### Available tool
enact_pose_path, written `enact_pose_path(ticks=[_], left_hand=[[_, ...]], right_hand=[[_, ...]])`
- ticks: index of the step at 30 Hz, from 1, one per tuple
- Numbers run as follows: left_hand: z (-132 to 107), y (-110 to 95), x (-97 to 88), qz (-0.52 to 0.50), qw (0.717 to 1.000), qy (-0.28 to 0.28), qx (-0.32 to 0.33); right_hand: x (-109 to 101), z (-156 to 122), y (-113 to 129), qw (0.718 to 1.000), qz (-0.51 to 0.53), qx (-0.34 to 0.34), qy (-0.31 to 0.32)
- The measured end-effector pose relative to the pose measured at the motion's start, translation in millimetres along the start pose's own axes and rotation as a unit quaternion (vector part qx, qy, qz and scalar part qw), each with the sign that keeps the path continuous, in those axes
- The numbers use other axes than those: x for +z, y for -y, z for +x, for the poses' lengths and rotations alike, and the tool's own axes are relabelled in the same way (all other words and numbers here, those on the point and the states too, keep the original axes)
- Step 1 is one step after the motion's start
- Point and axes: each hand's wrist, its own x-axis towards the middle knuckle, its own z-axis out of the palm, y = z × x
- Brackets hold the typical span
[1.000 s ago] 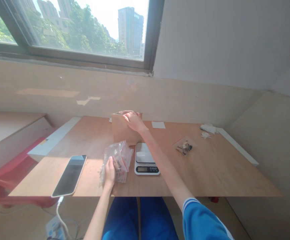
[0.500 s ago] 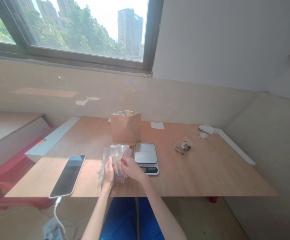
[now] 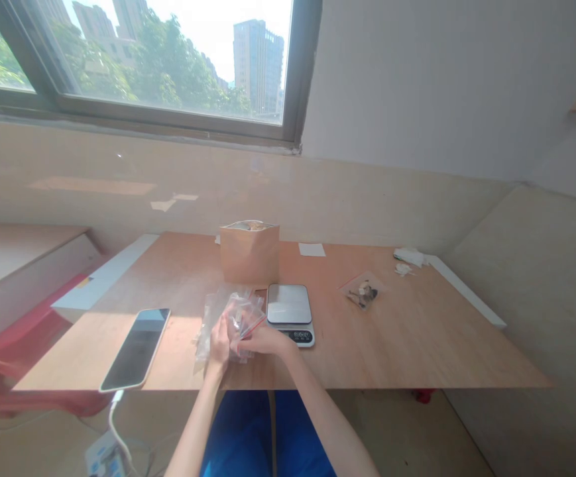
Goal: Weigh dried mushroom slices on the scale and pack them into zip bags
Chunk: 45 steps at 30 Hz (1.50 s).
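Observation:
Both hands meet over a pile of clear zip bags with red seals [image 3: 218, 308] near the table's front edge. My left hand [image 3: 219, 342] pinches one small clear bag [image 3: 246, 317] from the left, and my right hand [image 3: 262, 340] grips the same bag from the right, lifting it slightly off the pile. A small digital scale [image 3: 290, 311] sits just right of my hands, its pan bare. Behind the pile stands an open brown paper bag [image 3: 250, 253] with something pale inside.
A phone [image 3: 137, 347] on a charging cable lies at the left front of the wooden table [image 3: 417, 338]. A filled clear bag [image 3: 363, 292] lies to the right, white scraps [image 3: 407, 258] at the far right corner, a paper slip [image 3: 312, 250] at the back.
My right hand came back from the top of the brown paper bag to the pile of bags. It now holds one small bag together with my left hand, raised a little.

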Motion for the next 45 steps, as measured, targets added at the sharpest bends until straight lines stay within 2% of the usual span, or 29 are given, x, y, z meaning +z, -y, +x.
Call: enact_pose_path(ticks=[4,7,10,12,14,17,19,21,23,25,26,28,31,33,36,39,42,45], left_hand=[[-2,-3,-0.3,0.006,1.0,-0.004,0.019],[-9,-3,0.9,0.034,0.999,-0.031,0.025],[-18,-4,3.0,0.079,0.994,-0.07,0.028],[-21,-9,2.8,0.129,0.985,-0.108,0.033],[-19,-18,-0.5,0.175,0.974,-0.142,0.026],[-6,-33,-10.7,0.244,0.961,-0.132,-0.018],[5,-40,-16.9,0.312,0.942,-0.116,-0.042],[12,-44,-18.6,0.355,0.925,-0.125,-0.048],[12,-46,-14.6,0.376,0.913,-0.158,-0.01],[9,-45,-6.9,0.398,0.895,-0.177,0.097],[8,-44,-2.6,0.41,0.882,-0.165,0.162],[6,-39,5.1,0.44,0.854,-0.091,0.262],[11,-24,12.2,0.498,0.822,0.05,0.273],[15,-9,14.1,0.525,0.807,0.096,0.253],[17,13,14.0,0.538,0.804,0.115,0.227],[16,28,11.7,0.538,0.808,0.128,0.203],[15,31,9.7,0.531,0.812,0.135,0.2],[15,29,9.0,0.52,0.82,0.133,0.198]], right_hand=[[-3,3,0,0.995,0.004,-0.004,0.099],[-1,2,2,0.994,0.021,-0.012,0.109],[0,-4,5,0.995,0.022,-0.019,0.092],[-2,-10,9,0.998,0.023,-0.006,0.054],[-7,-16,12,0.999,0.038,0.011,-0.01],[-19,-22,12,0.989,0.087,0.031,-0.114],[-28,-25,7,0.975,0.132,0.04,-0.175],[-35,-28,2,0.957,0.175,0.049,-0.224],[-40,-33,-1,0.943,0.208,0.055,-0.254],[-43,-39,-2,0.93,0.24,0.059,-0.273],[-44,-41,-1,0.923,0.255,0.06,-0.281],[-46,-44,2,0.911,0.278,0.062,-0.297],[-49,-44,7,0.905,0.29,0.058,-0.306],[-53,-39,12,0.909,0.281,0.052,-0.304],[-65,-20,23,0.924,0.244,0.031,-0.294],[-84,15,43,0.944,0.184,-0.02,-0.274],[-103,61,67,0.952,0.09,-0.102,-0.275],[-113,108,83,0.938,-0.047,-0.176,-0.295]])
